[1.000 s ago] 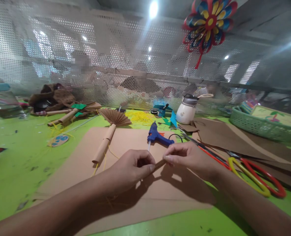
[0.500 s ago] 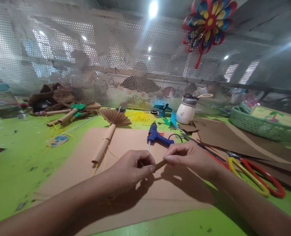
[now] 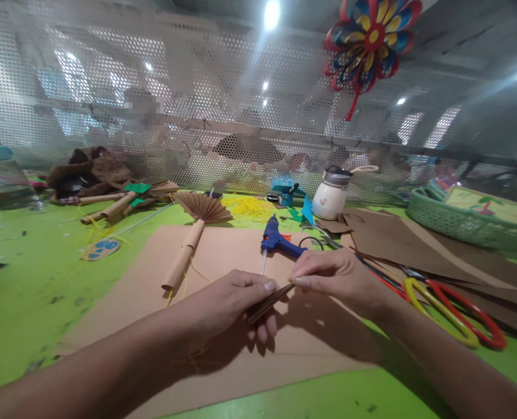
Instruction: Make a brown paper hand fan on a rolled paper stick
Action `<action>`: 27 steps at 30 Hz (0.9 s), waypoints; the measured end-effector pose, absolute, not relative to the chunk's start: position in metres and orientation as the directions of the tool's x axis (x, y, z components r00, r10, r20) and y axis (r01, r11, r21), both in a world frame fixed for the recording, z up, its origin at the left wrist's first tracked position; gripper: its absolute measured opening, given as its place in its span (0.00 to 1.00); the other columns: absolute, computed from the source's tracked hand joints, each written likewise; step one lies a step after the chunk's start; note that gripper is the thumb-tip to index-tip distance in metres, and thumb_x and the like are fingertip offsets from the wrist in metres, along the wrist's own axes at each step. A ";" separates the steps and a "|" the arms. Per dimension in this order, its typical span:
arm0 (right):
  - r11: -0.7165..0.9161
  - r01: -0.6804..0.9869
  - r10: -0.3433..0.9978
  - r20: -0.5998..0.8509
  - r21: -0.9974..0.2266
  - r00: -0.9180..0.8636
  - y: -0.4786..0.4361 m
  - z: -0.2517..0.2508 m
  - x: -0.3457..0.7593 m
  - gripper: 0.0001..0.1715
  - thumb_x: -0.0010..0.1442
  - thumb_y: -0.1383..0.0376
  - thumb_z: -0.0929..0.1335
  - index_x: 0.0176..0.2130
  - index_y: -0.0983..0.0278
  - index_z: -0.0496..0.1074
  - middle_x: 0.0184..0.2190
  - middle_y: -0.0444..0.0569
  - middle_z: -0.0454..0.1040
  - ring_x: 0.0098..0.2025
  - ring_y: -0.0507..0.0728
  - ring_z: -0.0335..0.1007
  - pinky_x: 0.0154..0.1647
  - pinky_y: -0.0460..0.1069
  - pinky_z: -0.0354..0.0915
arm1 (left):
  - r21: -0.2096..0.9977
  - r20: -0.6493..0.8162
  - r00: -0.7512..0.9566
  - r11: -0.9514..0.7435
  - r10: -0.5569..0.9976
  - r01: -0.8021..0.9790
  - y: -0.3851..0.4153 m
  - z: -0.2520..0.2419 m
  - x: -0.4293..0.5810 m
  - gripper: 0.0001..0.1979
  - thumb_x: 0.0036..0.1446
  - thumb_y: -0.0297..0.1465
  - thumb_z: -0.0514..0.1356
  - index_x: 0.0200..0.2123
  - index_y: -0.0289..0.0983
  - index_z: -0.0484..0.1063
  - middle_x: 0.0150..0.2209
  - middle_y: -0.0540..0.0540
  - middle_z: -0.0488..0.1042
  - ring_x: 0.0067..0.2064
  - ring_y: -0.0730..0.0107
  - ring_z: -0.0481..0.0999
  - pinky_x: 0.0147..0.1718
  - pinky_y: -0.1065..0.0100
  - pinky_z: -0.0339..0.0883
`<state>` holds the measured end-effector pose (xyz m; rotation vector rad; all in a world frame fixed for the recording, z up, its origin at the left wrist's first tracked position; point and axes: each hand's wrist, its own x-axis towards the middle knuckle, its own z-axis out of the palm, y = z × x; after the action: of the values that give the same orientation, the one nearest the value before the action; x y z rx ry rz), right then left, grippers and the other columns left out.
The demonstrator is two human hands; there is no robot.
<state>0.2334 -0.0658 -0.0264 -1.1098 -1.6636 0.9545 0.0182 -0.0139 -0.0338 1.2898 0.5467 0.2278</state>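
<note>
A narrow folded stack of brown paper (image 3: 269, 304) is held between both hands over large tan sheets (image 3: 223, 372). My left hand (image 3: 236, 299) grips its lower part, thumb on top and fingertips underneath. The fingers of my right hand (image 3: 328, 274) pinch its upper right end. Just beyond the hands lies a blue glue gun (image 3: 279, 240) with a white stick at its rear. To the left, a rolled paper tube (image 3: 183, 256) with yellow string meets a pleated brown paper fan (image 3: 203, 206).
Red and yellow handled scissors (image 3: 441, 311) lie at right, near brown sheets (image 3: 380, 244) and a green basket (image 3: 467, 224). A white jar (image 3: 330, 195), yellow shreds (image 3: 249, 205) and paper figure parts (image 3: 121, 203) are farther back. A perforated screen (image 3: 197, 105) stands behind the table.
The folded paper has turned so that more of its pleated side shows. My left hand has rotated, its thumb now on top and its fingertips visible beneath. My right hand has hardly moved.
</note>
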 end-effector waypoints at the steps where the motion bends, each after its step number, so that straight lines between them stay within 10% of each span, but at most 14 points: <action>1: 0.306 0.256 0.945 0.260 -0.917 -0.198 -0.066 -0.026 0.233 0.03 0.53 0.65 0.72 0.32 0.61 0.80 0.31 0.47 0.75 0.31 0.52 0.67 0.31 0.47 0.63 | 0.950 -0.258 0.852 0.279 0.456 0.139 -0.014 -0.034 0.017 0.20 0.61 0.43 0.52 0.38 0.30 0.72 0.23 0.44 0.74 0.23 0.72 0.71 0.23 0.72 0.61; 17: 0.513 0.335 0.856 0.444 -0.790 -0.265 -0.069 -0.021 0.230 0.07 0.56 0.68 0.71 0.36 0.58 0.80 0.32 0.47 0.77 0.34 0.53 0.70 0.35 0.48 0.67 | 0.968 -0.197 0.863 0.234 0.465 0.095 -0.012 -0.025 0.017 0.13 0.57 0.39 0.58 0.29 0.35 0.68 0.19 0.54 0.66 0.21 0.77 0.64 0.23 0.72 0.57; 27: 0.137 0.200 0.977 0.099 -0.970 -0.190 -0.069 -0.023 0.226 0.14 0.53 0.66 0.72 0.42 0.62 0.76 0.34 0.48 0.76 0.35 0.53 0.72 0.35 0.47 0.67 | 0.970 -0.163 0.797 -0.055 0.582 0.238 -0.009 -0.026 0.018 0.15 0.55 0.43 0.57 0.28 0.36 0.68 0.20 0.54 0.64 0.23 0.74 0.63 0.25 0.72 0.57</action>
<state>0.2263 -0.0687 -0.0229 -1.1817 -1.5558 1.1397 0.0183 -0.0094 -0.0265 1.6366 0.6595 0.3157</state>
